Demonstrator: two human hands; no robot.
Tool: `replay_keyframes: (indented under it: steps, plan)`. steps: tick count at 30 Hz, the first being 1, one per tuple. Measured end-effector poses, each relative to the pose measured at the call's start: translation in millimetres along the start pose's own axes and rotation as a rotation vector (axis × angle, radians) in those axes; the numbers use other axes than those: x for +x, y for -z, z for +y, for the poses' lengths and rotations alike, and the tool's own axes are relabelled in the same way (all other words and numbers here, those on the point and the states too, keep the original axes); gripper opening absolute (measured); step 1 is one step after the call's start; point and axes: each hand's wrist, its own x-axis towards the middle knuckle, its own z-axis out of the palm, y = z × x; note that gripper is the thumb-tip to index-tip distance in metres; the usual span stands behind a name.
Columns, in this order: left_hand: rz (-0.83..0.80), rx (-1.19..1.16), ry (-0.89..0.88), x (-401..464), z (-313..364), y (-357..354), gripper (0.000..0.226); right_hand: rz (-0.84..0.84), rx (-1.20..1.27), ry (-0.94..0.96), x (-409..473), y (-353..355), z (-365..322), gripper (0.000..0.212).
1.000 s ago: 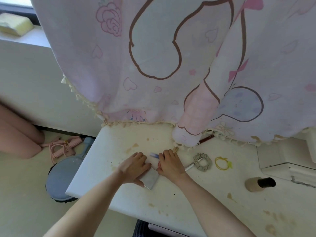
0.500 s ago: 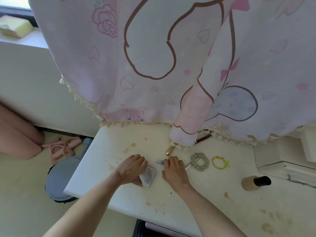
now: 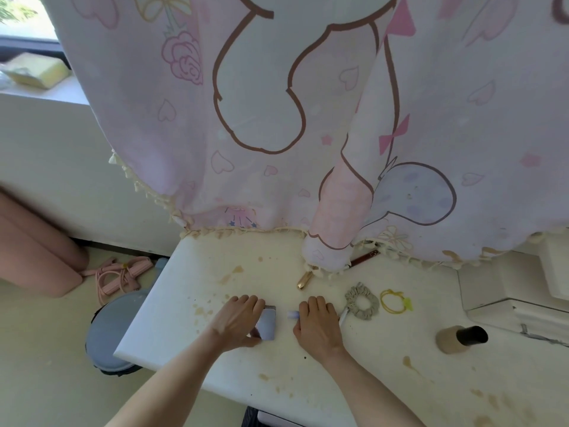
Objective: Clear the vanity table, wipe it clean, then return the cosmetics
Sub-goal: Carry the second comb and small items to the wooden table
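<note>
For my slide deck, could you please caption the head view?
Left hand grips a silvery compact; right hand rests on the stained vanity table.

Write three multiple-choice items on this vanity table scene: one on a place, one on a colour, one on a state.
1. Where does the grey scrunchie lie?
A. just left of the yellow hair tie
B. on the floor
C. on the windowsill

2. What colour is the cap on the tipped beige bottle?
A. white
B. black
C. pink

3. What is the left hand doing?
A. hanging idle
B. gripping a small silvery case
C. wiping with a cloth

Answers: 1 A, both lie side by side on the table; 2 B, its end is dark; 3 B, fingers and thumb wrap the case.
</note>
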Motion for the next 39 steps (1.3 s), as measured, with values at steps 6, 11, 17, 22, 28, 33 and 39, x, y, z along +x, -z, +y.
replay_keyframes:
  steps: [6, 11, 17, 22, 28, 33, 39]
  plan:
    - [0.074, -0.054, 0.146, 2, 10, 13, 0.049, -0.033, 0.068, 0.116, 3, 4, 5, 0.027]
    - [0.091, -0.064, 0.203, 4, 13, 29, 0.055, -0.035, 0.141, -0.002, 9, 27, 10, 0.032]
    - [0.102, -0.034, 0.071, 26, 11, 37, 0.059, 0.016, 0.181, -0.320, 0, 51, 32, 0.031]
    - [0.132, -0.059, -0.140, 65, 32, 46, 0.062, 0.108, 0.164, -0.590, -33, 73, 53, 0.023]
    - [0.168, -0.098, -0.354, 82, 106, 86, 0.070, 0.129, 0.061, -1.117, -116, 108, 39, 0.013]
    - [0.113, -0.202, -0.495, 53, 207, 118, 0.072, 0.266, -0.048, -1.565, -203, 160, 2, 0.014]
    - [0.030, -0.423, -0.743, -47, 357, 158, 0.073, 0.565, -0.352, -1.934, -330, 230, -62, 0.018]
